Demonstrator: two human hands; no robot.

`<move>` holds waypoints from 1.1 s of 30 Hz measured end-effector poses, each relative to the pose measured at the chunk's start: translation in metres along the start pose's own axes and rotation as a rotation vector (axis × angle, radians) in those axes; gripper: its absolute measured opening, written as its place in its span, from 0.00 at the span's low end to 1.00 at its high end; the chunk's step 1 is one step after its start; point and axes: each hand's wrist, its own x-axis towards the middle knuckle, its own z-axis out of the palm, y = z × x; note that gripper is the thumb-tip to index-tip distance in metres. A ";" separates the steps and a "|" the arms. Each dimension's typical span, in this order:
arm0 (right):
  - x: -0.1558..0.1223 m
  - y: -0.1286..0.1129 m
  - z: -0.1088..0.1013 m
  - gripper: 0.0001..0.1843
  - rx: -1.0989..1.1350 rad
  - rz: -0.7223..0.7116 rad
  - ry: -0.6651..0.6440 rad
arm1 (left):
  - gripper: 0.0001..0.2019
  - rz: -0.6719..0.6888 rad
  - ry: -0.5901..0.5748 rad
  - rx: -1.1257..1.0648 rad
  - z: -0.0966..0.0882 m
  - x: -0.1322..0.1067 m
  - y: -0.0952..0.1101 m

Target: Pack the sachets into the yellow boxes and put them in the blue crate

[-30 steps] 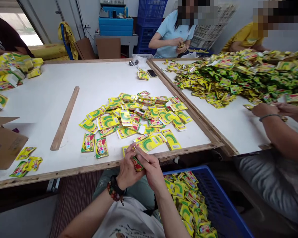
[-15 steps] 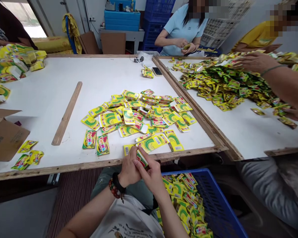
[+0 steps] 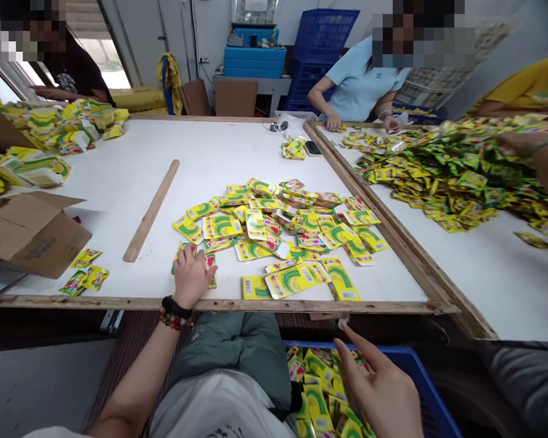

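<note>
Your left hand (image 3: 191, 277) curves over some boxes (image 3: 212, 267) on the table (image 3: 219, 143), and I can't tell if it grips them. The big pile (image 3: 260, 225) is up and right of that hand. A stick (image 3: 151, 210) lies ahead and left of it. Your right hand (image 3: 378, 383) is wide, over packs (image 3: 319, 365) in the blue basket (image 3: 433, 395).

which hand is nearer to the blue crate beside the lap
Right: the right hand is over the blue crate, while the left hand is farther away, over small flat boxes.
</note>
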 end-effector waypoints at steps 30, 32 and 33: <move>0.046 -0.085 0.071 0.20 0.997 0.140 -0.135 | 0.31 0.242 0.036 -1.027 0.028 -0.046 0.119; 0.049 -0.081 0.075 0.21 1.081 0.219 -0.192 | 0.35 0.261 0.041 -0.968 0.040 -0.052 0.116; 0.049 -0.080 0.077 0.20 1.134 0.269 -0.219 | 0.36 0.284 0.066 -0.943 0.045 -0.054 0.115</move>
